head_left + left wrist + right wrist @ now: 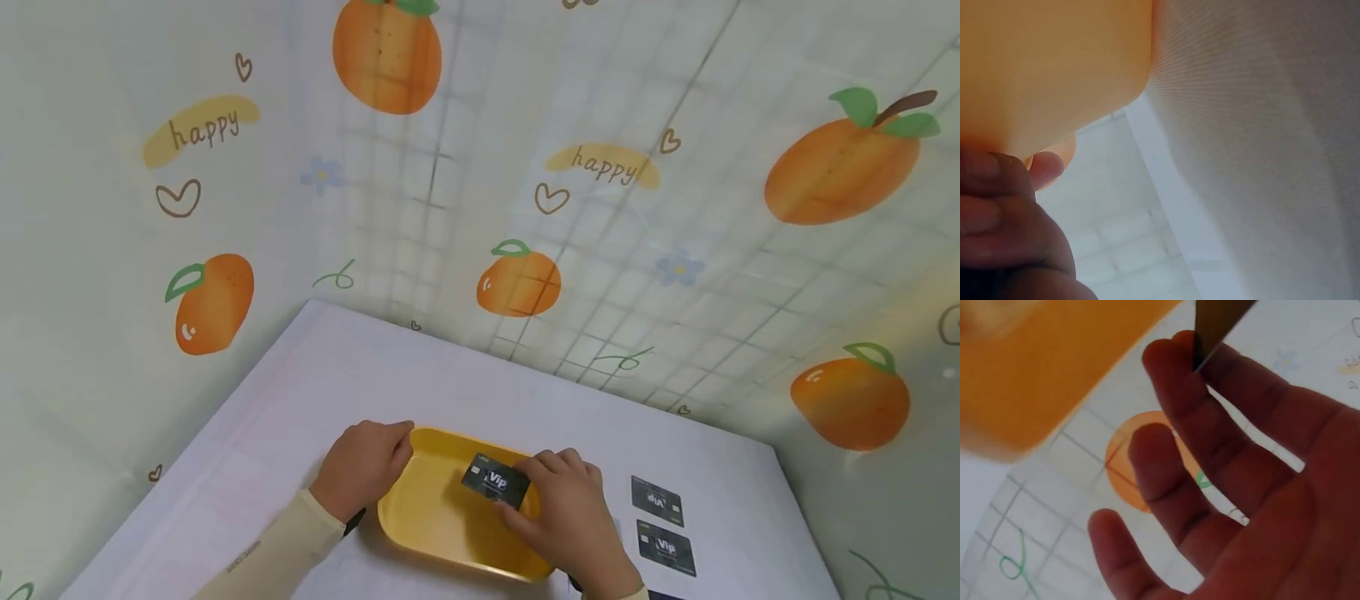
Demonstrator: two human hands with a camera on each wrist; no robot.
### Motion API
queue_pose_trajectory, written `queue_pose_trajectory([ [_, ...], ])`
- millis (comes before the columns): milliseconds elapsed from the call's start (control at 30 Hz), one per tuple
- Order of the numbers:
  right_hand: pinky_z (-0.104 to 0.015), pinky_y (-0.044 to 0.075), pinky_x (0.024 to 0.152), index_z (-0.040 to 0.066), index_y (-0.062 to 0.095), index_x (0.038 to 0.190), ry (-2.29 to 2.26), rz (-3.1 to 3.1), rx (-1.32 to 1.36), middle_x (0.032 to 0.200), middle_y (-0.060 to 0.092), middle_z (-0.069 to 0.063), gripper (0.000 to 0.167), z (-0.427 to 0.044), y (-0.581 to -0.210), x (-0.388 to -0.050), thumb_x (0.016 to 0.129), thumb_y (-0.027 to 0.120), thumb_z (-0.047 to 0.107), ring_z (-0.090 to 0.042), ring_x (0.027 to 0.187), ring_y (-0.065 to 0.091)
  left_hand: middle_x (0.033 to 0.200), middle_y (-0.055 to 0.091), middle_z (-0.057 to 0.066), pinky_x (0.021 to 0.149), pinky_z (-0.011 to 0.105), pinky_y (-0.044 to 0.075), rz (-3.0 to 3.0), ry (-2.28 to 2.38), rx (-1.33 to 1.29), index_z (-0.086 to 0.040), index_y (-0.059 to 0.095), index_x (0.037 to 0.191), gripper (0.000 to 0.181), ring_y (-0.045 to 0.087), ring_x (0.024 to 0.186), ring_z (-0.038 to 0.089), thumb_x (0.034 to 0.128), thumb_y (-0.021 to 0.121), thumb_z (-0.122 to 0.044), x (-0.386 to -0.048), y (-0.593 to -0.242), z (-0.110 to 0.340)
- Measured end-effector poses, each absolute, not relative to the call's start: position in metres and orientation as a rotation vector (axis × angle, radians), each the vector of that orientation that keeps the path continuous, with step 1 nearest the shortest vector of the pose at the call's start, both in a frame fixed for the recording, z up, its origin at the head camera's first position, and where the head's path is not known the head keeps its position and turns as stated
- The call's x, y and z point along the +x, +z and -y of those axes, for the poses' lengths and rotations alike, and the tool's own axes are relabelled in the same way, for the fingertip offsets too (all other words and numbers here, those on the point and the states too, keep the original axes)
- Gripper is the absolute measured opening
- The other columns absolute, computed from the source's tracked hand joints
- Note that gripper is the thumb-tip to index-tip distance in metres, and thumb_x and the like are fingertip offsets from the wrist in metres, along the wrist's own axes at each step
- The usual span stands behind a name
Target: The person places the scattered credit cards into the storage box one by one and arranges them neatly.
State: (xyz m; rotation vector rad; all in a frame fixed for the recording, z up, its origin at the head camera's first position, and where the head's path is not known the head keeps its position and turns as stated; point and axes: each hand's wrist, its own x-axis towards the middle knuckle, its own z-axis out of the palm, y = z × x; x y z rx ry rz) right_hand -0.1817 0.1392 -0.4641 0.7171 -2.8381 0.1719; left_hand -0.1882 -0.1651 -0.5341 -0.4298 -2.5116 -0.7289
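Observation:
A yellow tray (427, 517) lies on the white table, its left end gripped by the left hand (363, 467), thumb on the rim. In the left wrist view that hand's curled fingers (1016, 231) press against the tray's side (1054, 62). Over the tray's right part, the right hand (566, 508) pinches a dark card (495, 481) marked "Vip" between thumb and fingers. The right wrist view has the card's corner (1216, 328) at the fingertips, with the other fingers of the right hand (1229, 462) spread.
Two more dark cards, one (657, 501) above the other (666, 547), lie on the table right of the tray. A dark edge (663, 596) shows at the bottom of the head view. Patterned cloth walls (450, 208) with printed fruit surround the table (330, 358).

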Motion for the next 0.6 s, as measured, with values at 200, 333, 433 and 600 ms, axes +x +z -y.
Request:
queue_pose_trajectory([
  [200,-0.049,0.043,0.084,0.021,0.077,0.112,0.071,2.836,0.785,0.101,0.065,0.01,0.055,-0.121,-0.452,-0.179,0.079,0.082,0.065,-0.017,0.092,0.048,0.054,0.025,-0.015,0.047,0.021,0.021,2.566,-0.732,-0.39,-0.017,0.068,0.082,0.024,0.022,0.046,-0.001,0.102,0.057,-0.012,-0.187,-0.532,0.162],
  [333,-0.046,0.041,0.083,0.021,0.076,0.105,0.001,2.831,0.859,0.092,0.06,0.012,0.052,-0.11,-0.446,-0.178,0.077,0.084,0.064,-0.016,0.087,0.044,0.054,0.027,-0.014,0.048,0.021,0.023,2.599,-0.737,-0.373,-0.019,0.065,0.08,0.025,0.026,0.046,0.0,0.1028,0.057,-0.013,-0.187,-0.531,0.161],
  [433,-0.045,0.04,0.081,0.021,0.072,0.097,-0.043,2.8,0.935,0.088,0.055,0.012,0.05,-0.102,-0.442,-0.181,0.075,0.086,0.063,-0.016,0.084,0.042,0.055,0.026,-0.013,0.048,0.022,0.023,2.598,-0.726,-0.364,-0.02,0.056,0.073,0.03,0.026,0.046,0.002,0.1021,0.058,-0.013,-0.187,-0.53,0.162],
  [600,-0.045,0.04,0.079,0.019,0.071,0.094,-0.165,2.8,1.033,0.085,0.054,0.01,0.051,-0.089,-0.44,-0.188,0.075,0.086,0.064,-0.018,0.083,0.041,0.056,0.024,-0.012,0.049,0.022,0.021,2.594,-0.727,-0.362,-0.021,0.043,0.069,0.037,0.024,0.046,0.002,0.1017,0.058,-0.012,-0.187,-0.529,0.164],
])
